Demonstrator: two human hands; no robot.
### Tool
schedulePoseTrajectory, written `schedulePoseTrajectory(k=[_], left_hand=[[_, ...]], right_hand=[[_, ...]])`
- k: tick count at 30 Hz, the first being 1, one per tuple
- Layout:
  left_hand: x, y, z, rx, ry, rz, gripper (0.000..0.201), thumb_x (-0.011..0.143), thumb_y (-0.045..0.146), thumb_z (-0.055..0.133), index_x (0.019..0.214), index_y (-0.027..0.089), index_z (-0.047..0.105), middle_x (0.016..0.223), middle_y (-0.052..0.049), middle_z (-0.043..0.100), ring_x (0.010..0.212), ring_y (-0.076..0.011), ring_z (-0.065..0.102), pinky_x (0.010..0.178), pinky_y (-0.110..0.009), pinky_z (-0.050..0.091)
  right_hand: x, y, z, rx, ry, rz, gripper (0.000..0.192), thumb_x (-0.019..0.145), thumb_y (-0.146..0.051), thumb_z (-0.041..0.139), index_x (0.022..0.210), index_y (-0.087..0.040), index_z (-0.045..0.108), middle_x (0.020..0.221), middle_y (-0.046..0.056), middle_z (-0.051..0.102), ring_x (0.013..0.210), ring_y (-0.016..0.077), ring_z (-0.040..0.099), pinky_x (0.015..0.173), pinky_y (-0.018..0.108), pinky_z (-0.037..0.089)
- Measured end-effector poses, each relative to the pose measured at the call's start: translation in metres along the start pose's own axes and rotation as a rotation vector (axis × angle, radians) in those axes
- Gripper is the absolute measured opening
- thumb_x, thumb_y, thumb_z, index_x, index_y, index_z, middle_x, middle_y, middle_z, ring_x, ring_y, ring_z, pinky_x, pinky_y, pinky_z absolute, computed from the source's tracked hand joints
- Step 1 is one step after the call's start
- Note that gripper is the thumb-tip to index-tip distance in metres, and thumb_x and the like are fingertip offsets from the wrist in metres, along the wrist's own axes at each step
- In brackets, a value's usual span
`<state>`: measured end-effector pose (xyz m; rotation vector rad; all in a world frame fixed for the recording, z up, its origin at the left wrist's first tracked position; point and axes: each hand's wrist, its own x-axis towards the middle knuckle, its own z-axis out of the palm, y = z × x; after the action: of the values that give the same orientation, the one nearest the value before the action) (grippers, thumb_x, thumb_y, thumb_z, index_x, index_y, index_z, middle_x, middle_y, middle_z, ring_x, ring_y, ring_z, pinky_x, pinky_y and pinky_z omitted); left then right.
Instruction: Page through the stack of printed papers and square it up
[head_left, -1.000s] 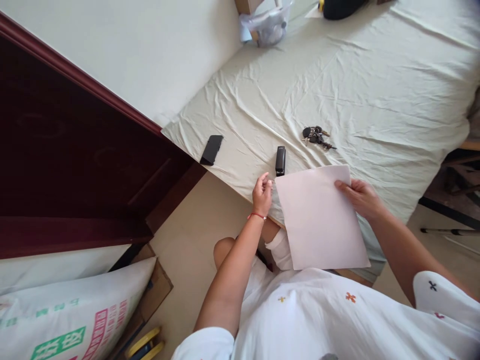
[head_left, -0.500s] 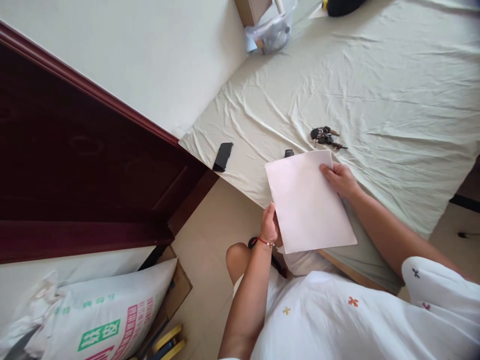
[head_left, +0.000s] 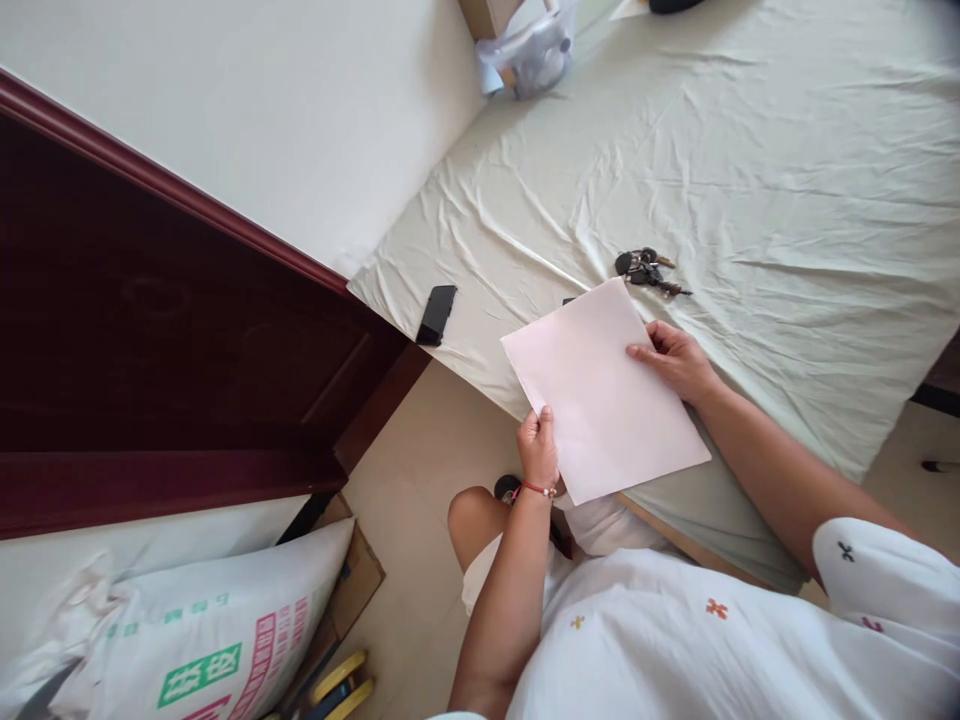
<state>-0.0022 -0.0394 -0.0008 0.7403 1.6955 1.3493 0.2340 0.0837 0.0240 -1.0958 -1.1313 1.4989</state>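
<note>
A white stack of paper (head_left: 604, 400), tilted on the diagonal, is held between both hands over the near edge of the cloth-covered table. My left hand (head_left: 538, 448) grips its left edge, thumb on top and fingers underneath. On the opposite edge, my right hand (head_left: 675, 360) pinches the paper with the thumb over it and the other fingers partly hidden. Just beyond the paper's far corner lies a bunch of keys (head_left: 649, 272). A small black object (head_left: 568, 301) peeks out from behind the paper, mostly covered.
A black flat object (head_left: 436, 315) lies at the table's left corner. Pale wrinkled cloth (head_left: 787, 230) covers the table. Against the wall stands a clear plastic container (head_left: 529, 65) beside a cardboard box. A dark red door (head_left: 165, 300) and a white printed sack (head_left: 217, 620) are at left.
The paper has turned counterclockwise and shifted slightly left, now covering more of the small black object. My left thumb has moved onto the paper's top face. Both hands keep their hold.
</note>
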Motion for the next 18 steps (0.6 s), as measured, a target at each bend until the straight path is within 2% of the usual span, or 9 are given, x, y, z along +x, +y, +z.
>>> schedulePoseTrajectory(k=[4, 7, 10, 13, 15, 18], left_hand=[[-0.0016, 0.0023, 0.0, -0.051, 0.022, -0.014, 0.048, 0.085, 0.067, 0.073, 0.077, 0.021, 0.062, 0.071, 0.002, 0.06, 0.082, -0.0172, 0.064, 0.076, -0.026, 0.052], [-0.0025, 0.0028, 0.0006, -0.087, 0.044, -0.004, 0.051, 0.084, 0.07, 0.072, 0.077, 0.02, 0.064, 0.073, 0.001, 0.062, 0.082, -0.0174, 0.065, 0.077, -0.028, 0.052], [-0.0029, 0.0031, 0.0026, -0.081, 0.049, 0.008, 0.051, 0.085, 0.07, 0.071, 0.079, 0.02, 0.066, 0.075, 0.0, 0.064, 0.082, -0.0179, 0.066, 0.078, -0.028, 0.053], [-0.0031, 0.0042, 0.0045, -0.059, 0.043, 0.013, 0.051, 0.087, 0.07, 0.068, 0.084, 0.019, 0.07, 0.079, -0.002, 0.069, 0.086, -0.0193, 0.069, 0.08, -0.029, 0.054], [-0.0033, 0.0051, 0.0051, -0.062, 0.026, 0.016, 0.051, 0.089, 0.07, 0.066, 0.089, 0.019, 0.072, 0.085, -0.004, 0.073, 0.091, -0.0206, 0.07, 0.082, -0.029, 0.055], [-0.0035, 0.006, 0.0051, -0.071, 0.017, 0.022, 0.052, 0.089, 0.07, 0.067, 0.095, 0.019, 0.074, 0.091, -0.006, 0.076, 0.097, -0.0222, 0.072, 0.084, -0.03, 0.056]], right_hand=[[-0.0008, 0.0025, -0.0014, 0.057, -0.04, 0.075, 0.044, 0.073, -0.057, 0.091, 0.095, -0.024, 0.073, 0.087, 0.001, 0.074, 0.067, 0.0171, 0.066, 0.059, 0.028, 0.057], [-0.0009, 0.0048, -0.0013, 0.01, -0.026, 0.061, 0.04, 0.078, -0.059, 0.085, 0.093, -0.024, 0.075, 0.084, 0.002, 0.075, 0.068, 0.019, 0.067, 0.06, 0.029, 0.056], [-0.0004, 0.0072, -0.001, -0.162, 0.071, -0.042, 0.036, 0.084, -0.056, 0.079, 0.076, -0.023, 0.068, 0.07, 0.0, 0.065, 0.062, 0.0167, 0.059, 0.054, 0.027, 0.046], [0.0002, 0.0073, -0.0008, -0.285, 0.219, -0.169, 0.041, 0.089, -0.05, 0.075, 0.064, -0.023, 0.057, 0.061, -0.001, 0.053, 0.059, 0.0142, 0.049, 0.053, 0.027, 0.039], [0.001, 0.0059, -0.0017, -0.235, 0.303, -0.199, 0.039, 0.09, -0.048, 0.075, 0.065, -0.024, 0.058, 0.063, -0.001, 0.055, 0.059, 0.0137, 0.049, 0.055, 0.027, 0.04], [0.0034, 0.0034, -0.0077, -0.012, 0.338, -0.116, 0.028, 0.086, -0.052, 0.076, 0.082, -0.026, 0.068, 0.076, 0.001, 0.069, 0.064, 0.0164, 0.061, 0.058, 0.029, 0.049]])
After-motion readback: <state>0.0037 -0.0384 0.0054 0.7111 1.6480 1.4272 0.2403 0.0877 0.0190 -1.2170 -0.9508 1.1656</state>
